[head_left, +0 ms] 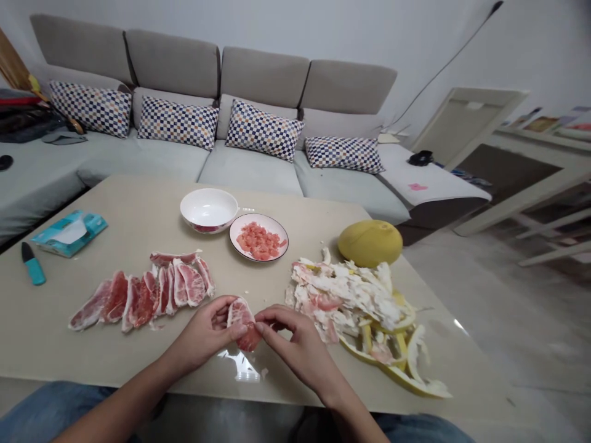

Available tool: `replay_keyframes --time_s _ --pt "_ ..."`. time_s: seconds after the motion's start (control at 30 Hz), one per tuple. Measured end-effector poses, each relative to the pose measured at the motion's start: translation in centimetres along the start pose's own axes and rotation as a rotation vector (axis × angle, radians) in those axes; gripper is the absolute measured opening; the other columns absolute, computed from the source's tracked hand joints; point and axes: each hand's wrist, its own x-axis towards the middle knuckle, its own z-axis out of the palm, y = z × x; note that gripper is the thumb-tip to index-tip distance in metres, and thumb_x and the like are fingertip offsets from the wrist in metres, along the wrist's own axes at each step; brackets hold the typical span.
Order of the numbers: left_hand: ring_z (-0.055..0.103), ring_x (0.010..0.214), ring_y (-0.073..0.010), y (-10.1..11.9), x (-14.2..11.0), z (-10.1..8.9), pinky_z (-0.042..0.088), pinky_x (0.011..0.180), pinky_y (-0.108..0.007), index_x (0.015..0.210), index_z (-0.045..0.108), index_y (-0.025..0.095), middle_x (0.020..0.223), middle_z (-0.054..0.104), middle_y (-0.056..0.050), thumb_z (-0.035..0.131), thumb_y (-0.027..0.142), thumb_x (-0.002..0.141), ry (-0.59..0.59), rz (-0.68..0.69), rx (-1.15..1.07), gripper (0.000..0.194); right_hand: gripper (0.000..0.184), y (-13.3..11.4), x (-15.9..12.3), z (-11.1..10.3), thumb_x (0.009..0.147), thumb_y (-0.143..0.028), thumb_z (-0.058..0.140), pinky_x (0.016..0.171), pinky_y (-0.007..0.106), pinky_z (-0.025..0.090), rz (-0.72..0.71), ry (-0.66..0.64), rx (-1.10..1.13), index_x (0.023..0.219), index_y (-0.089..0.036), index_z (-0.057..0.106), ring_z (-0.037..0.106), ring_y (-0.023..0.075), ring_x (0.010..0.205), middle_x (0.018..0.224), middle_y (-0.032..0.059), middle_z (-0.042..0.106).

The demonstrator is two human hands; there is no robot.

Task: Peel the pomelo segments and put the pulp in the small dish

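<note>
A pink pomelo segment [240, 312] with whitish membrane is held up over the table's near edge. My left hand [207, 329] grips it from the left, thumb in front and fingers behind. My right hand [298, 344] pinches the segment's right edge between thumb and fingertips; whether it holds flesh or membrane I cannot make out. To the left lies a row of several pomelo segments [148, 295], their membranes on. Beyond my hands, a dark-rimmed plate [235, 237] carries small pieces of pink pulp [261, 241]. On the right is a heap of white membrane scraps [346, 292] and yellow rind [392, 369].
A white bowl [210, 209] stands beside the plate. A whole yellow pomelo [370, 243] sits behind the scraps. At the left lie a tissue pack [69, 232] and a knife with a turquoise handle [34, 267]. A grey sofa [252, 169] runs behind the table.
</note>
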Motion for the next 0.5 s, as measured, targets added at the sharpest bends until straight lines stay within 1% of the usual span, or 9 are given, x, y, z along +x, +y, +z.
replay_keyframes --time_s 0.17,0.3,0.4,0.5 --pt "0.062 0.101 -0.0252 0.3 -0.2 0.2 0.048 0.088 -0.031 0.110 0.064 0.018 0.108 0.069 -0.008 0.075 0.028 0.069 0.011 0.003 0.009 0.044 0.013 0.0 0.2 0.1 0.082 -0.017 0.059 0.061 0.026 0.042 -0.076 -0.032 -0.227 0.076 -0.020 0.071 0.059 0.0151 0.064 0.069 0.0020 0.067" --pt "0.062 0.101 -0.0245 0.4 -0.3 0.4 0.048 0.089 -0.031 0.112 0.063 0.016 0.110 0.069 -0.009 0.073 0.025 0.071 0.001 0.000 0.080 0.044 0.013 0.1 0.3 0.7 0.078 -0.016 0.060 0.056 0.023 0.037 -0.121 -0.035 -0.387 0.067 -0.018 0.065 0.056 0.0139 0.059 0.064 0.0018 0.064" --pt "0.062 0.102 -0.0237 0.2 -0.3 0.5 0.049 0.090 -0.032 0.115 0.060 0.016 0.111 0.068 -0.009 0.069 0.026 0.073 -0.018 0.005 0.130 0.044 0.015 0.3 0.3 1.2 0.077 -0.015 0.058 0.055 0.022 0.034 -0.108 -0.006 -0.443 0.063 -0.017 0.063 0.054 0.0124 0.056 0.061 0.0015 0.062" --pt "0.062 0.101 -0.0232 -0.1 -0.2 0.4 0.050 0.088 -0.032 0.116 0.059 0.016 0.111 0.067 -0.009 0.067 0.028 0.075 -0.044 0.016 0.137 0.044 0.016 0.5 0.3 1.5 0.077 -0.015 0.057 0.055 0.022 0.034 -0.093 0.017 -0.412 0.062 -0.016 0.063 0.052 0.0115 0.056 0.059 0.0012 0.061"
